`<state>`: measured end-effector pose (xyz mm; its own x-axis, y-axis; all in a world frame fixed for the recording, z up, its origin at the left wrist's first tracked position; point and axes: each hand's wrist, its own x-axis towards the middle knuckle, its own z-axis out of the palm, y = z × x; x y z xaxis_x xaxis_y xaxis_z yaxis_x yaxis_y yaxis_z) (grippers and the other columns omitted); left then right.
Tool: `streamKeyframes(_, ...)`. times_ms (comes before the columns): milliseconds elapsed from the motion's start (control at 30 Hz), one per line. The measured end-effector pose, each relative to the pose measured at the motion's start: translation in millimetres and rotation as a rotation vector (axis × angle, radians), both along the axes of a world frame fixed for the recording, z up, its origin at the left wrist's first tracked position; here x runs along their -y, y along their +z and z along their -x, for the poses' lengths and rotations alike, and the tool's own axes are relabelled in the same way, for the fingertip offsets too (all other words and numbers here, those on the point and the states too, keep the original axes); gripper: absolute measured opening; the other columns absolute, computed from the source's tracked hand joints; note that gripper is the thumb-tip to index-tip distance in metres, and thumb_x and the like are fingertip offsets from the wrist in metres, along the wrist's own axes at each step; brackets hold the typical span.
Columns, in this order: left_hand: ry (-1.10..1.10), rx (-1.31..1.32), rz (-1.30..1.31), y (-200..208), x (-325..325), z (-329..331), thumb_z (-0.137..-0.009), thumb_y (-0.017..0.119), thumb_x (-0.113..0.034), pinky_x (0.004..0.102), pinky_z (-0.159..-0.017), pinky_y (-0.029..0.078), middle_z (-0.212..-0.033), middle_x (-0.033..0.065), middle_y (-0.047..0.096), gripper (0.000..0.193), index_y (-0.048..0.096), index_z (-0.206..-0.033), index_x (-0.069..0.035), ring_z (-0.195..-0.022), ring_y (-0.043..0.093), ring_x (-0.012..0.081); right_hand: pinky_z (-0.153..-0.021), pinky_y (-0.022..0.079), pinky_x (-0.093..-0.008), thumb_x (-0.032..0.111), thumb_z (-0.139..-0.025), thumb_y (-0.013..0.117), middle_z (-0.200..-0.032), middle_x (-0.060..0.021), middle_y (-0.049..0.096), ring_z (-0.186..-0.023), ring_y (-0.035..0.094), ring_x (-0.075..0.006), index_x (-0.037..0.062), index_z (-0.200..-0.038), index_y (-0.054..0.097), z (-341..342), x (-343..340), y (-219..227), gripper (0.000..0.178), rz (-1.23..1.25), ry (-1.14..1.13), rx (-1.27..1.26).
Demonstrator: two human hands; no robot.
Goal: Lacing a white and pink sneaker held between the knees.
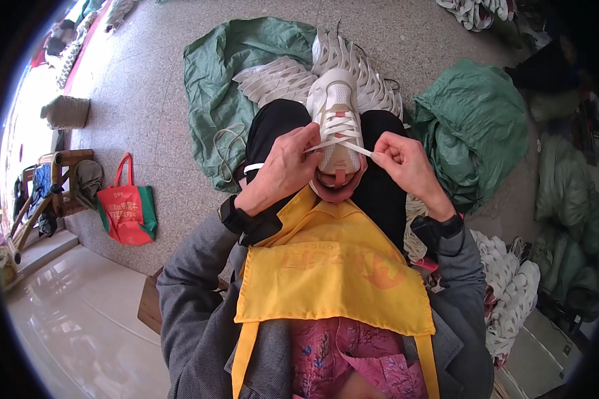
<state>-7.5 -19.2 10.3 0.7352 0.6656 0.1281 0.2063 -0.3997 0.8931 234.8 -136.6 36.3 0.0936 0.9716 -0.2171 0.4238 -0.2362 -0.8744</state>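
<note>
A white and beige sneaker [339, 126] with pink trim rests between my knees, its toe pointing away from me and its pink collar toward my apron. White shoelace [340, 140] crosses over the upper part of its tongue. My left hand [288, 157] pinches one lace end at the shoe's left side, with the fingertips partly hidden. On the right, my right hand [406, 166] holds the other end between thumb and forefinger, the lace stretched straight. A loop of white lace also shows beside my left wrist.
Rows of white shoe uppers [279, 83] lie on a green sheet [213, 60] beyond my knees. A bulging green sack [472, 126] sits to the right. More white uppers [512, 286] are stacked near my right elbow. At left stand a red bag [128, 213] and a wooden chair [73, 159].
</note>
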Motion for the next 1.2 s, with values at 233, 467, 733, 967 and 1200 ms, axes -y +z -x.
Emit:
streamKeyframes(233, 0.048, 0.018, 0.033, 1, 3, -1, -0.085, 0.068, -0.003, 0.0316, -0.06, 0.046, -0.077, 0.0107, 0.056, 0.018, 0.052, -0.091, 0.001, -0.064, 0.056, 0.0186, -0.05, 0.041, -0.0256, 0.01, -0.093, 0.068, -0.066, -0.0024, 0.059, -0.057, 0.049, -0.002, -0.0019, -0.085, 0.059, 17, -1, 1, 0.017, -0.058, -0.072, 0.071)
streamKeyframes(467, 0.049, 0.048, 0.018, 6, -1, 1, -0.089, 0.07, -0.006, 0.0293, -0.058, 0.044, -0.07, 0.0079, 0.054, 0.019, 0.053, -0.085, 0.001, -0.063, 0.051, 0.0115, -0.051, 0.045, -0.0286, 0.011, -0.089, 0.074, -0.07, -0.0081, 0.065, -0.054, 0.058, -0.0131, -0.0004, -0.089, 0.061, 27, -7, 14, 0.017, -0.158, -0.058, 0.285)
streamKeyframes(733, 0.025, -0.08, 0.198, 15, -18, 4, -0.085, 0.071, -0.011, 0.0348, -0.062, 0.049, -0.07, 0.0156, 0.061, 0.021, 0.056, -0.084, 0.003, -0.063, 0.06, 0.0253, -0.053, 0.047, -0.035, 0.007, -0.088, 0.072, -0.073, -0.0111, 0.067, -0.058, 0.062, -0.0234, 0.0004, -0.09, 0.062, 33, -12, 7, 0.012, -0.205, -0.019, 0.307)
streamKeyframes(967, 0.008, -0.012, 0.135, 17, -12, 4, -0.091, 0.069, -0.007, 0.0274, -0.056, 0.037, -0.068, -0.0005, 0.047, 0.017, 0.054, -0.086, -0.001, -0.065, 0.041, 0.0068, -0.052, 0.045, -0.0308, 0.006, -0.088, 0.072, -0.071, -0.0089, 0.066, -0.053, 0.057, -0.0163, 0.0005, -0.09, 0.064, 32, -8, 4, 0.009, -0.161, -0.07, 0.231)
streamKeyframes(1200, -0.106, -0.099, 0.231, 22, -21, 9, -0.097, 0.066, -0.012, 0.0267, -0.056, 0.035, -0.071, -0.0016, 0.047, 0.02, 0.055, -0.085, -0.001, -0.066, 0.039, 0.0063, -0.051, 0.044, -0.0292, 0.007, -0.089, 0.072, -0.07, -0.0077, 0.067, -0.052, 0.055, -0.0132, 0.0001, -0.089, 0.065, 34, -6, 8, 0.01, -0.136, -0.073, 0.237)
